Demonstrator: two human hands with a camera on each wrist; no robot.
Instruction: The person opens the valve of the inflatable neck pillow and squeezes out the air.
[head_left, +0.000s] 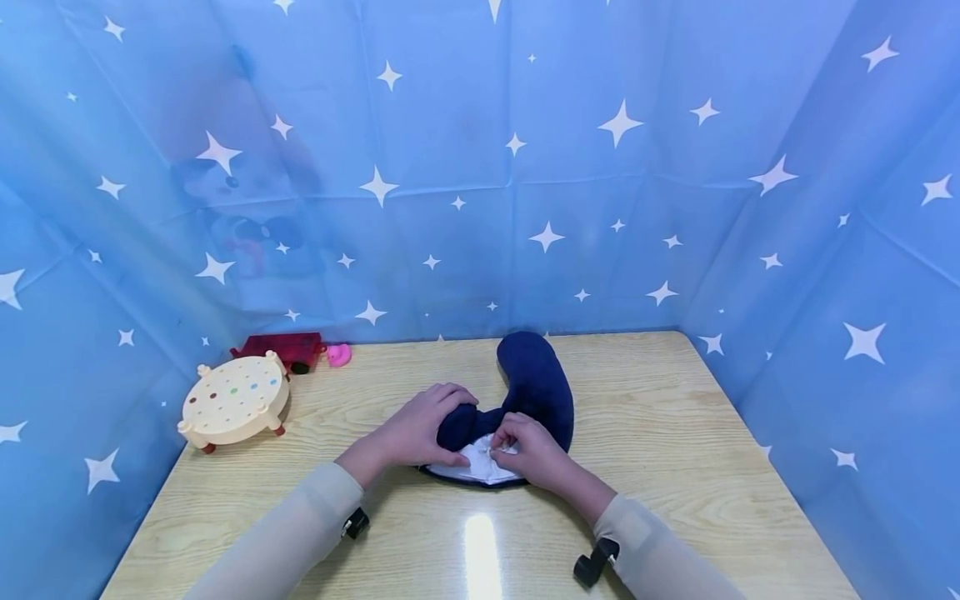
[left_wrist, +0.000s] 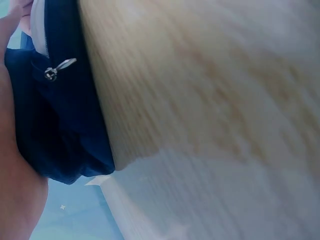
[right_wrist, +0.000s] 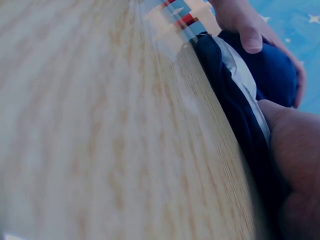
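Observation:
A navy U-shaped neck pillow (head_left: 538, 375) lies on the table, its cover unzipped along the near side. White inner fabric (head_left: 467, 467) shows through that opening. My left hand (head_left: 420, 423) grips the pillow's left end, fingers over the top and thumb at the near side. With bent fingers, my right hand (head_left: 536, 452) pinches the white fabric near the middle of the opening. In the left wrist view a metal zipper pull (left_wrist: 61, 69) hangs at one end of the zipper. The right wrist view shows the dark cover edge (right_wrist: 240, 117) beside the white fabric; the right fingertips are hidden there.
At the table's (head_left: 675, 433) back left, a round cream pegged toy board (head_left: 234, 398) with short legs leans near a translucent red toy cart (head_left: 281, 346). Beside the cart sits a small pink duck (head_left: 339, 355). A blue star-patterned curtain (head_left: 450, 225) encloses the back and sides.

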